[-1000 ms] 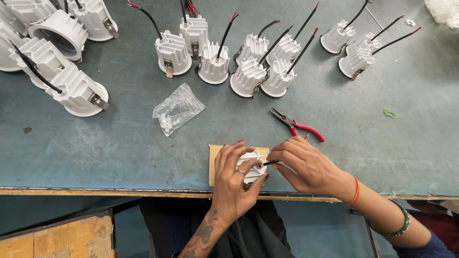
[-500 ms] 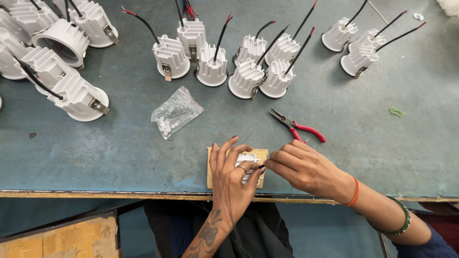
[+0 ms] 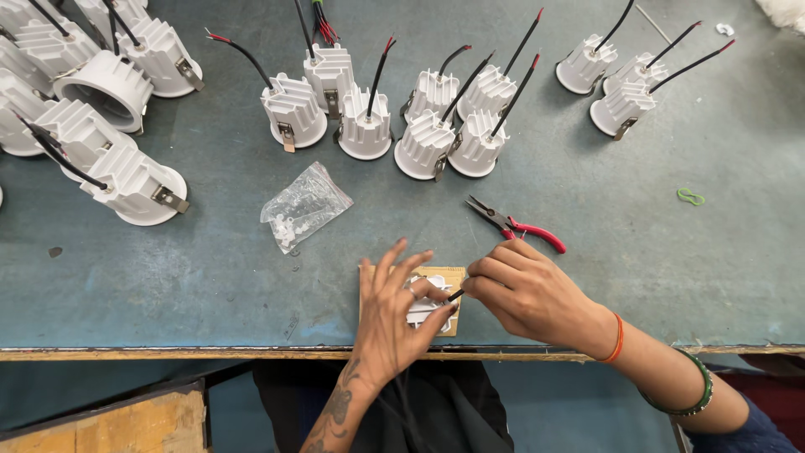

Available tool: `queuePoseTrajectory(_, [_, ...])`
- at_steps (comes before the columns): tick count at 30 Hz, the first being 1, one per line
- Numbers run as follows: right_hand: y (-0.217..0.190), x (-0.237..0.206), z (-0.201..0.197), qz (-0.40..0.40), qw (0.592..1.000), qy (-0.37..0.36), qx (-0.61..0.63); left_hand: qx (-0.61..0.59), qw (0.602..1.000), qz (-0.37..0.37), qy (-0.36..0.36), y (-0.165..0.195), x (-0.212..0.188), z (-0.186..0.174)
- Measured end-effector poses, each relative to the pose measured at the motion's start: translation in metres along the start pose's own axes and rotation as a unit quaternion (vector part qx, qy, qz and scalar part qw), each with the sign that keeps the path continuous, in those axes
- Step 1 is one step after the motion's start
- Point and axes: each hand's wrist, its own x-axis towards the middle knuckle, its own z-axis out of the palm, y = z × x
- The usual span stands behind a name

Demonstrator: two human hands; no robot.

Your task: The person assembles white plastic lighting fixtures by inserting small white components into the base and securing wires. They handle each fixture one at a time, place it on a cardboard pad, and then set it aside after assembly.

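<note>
My left hand (image 3: 394,315) presses down on a small white lamp part (image 3: 422,311) that lies on a small wooden block (image 3: 444,277) near the table's front edge. Its fingers are spread over the part and hide most of it. My right hand (image 3: 524,294) is closed around a thin dark tool (image 3: 454,295) whose tip meets the white part. Red-handled pliers (image 3: 516,225) lie on the table just beyond my right hand.
Several white finned lamp housings (image 3: 423,143) with black and red wires stand across the back of the grey-blue table (image 3: 210,277). A clear plastic bag (image 3: 302,214) of small white parts lies left of centre. A green loop (image 3: 690,197) lies at the right.
My left hand has flattened and spread its fingers over the white part. My right hand has stayed at the part with the thin tool.
</note>
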Motion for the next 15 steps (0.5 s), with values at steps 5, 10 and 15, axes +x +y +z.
queuePoseTrajectory(5, [-0.003, 0.004, 0.005, -0.028, 0.999, -0.035, 0.028, -0.22, 0.975, -0.025, -0.007, -0.013, -0.021, 0.006])
queuePoseTrajectory(10, [-0.003, 0.008, 0.013, -0.054, 0.996, -0.06, 0.045, -0.137, 0.99, -0.029, -0.012, -0.021, -0.022, 0.016])
queuePoseTrajectory(15, [0.002, 0.007, 0.019, -0.051, 0.994, -0.069, 0.068, -0.121, 0.992, -0.041, -0.015, -0.021, -0.024, 0.019])
